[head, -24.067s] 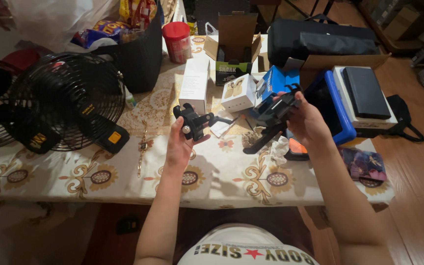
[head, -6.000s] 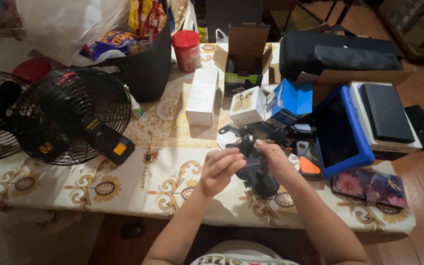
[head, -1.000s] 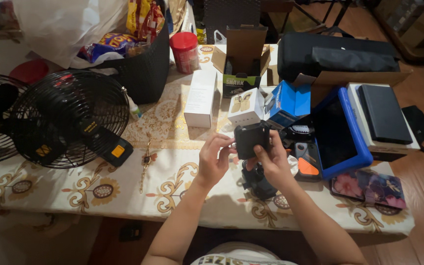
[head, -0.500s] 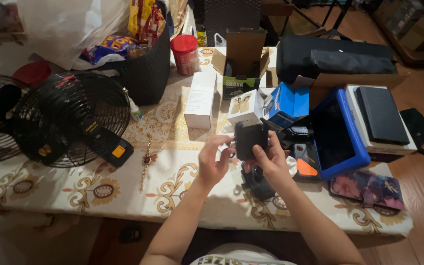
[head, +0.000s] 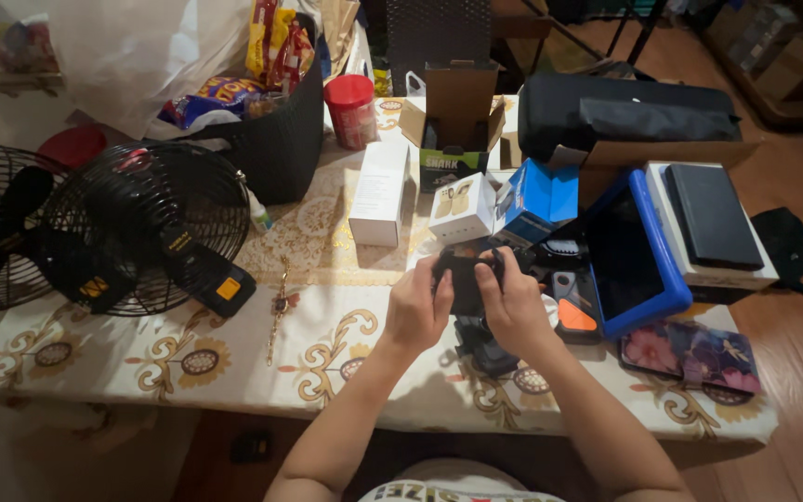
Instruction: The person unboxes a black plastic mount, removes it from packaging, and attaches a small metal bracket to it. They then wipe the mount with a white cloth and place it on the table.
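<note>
Black, small boxy device (head: 465, 282) is clamped between left hand (head: 417, 311) and right hand (head: 514, 310), held above the tabletop (head: 234, 358) near its front edge, fingers of both curled over its top.

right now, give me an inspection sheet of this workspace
surface: table under a cream cloth with gold floral print, crowded.
job's things: small black device held up in both hands; a second black part lies on the cloth beneath.
clutter: black fan, black basket of snack packets, red-lidded jar, white box, open cardboard box, blue-cased tablet, floral wallet.
grippers: left hand and right hand both grip the device.
cables: nothing seen.
surroundings: wooden floor, black case.
</note>
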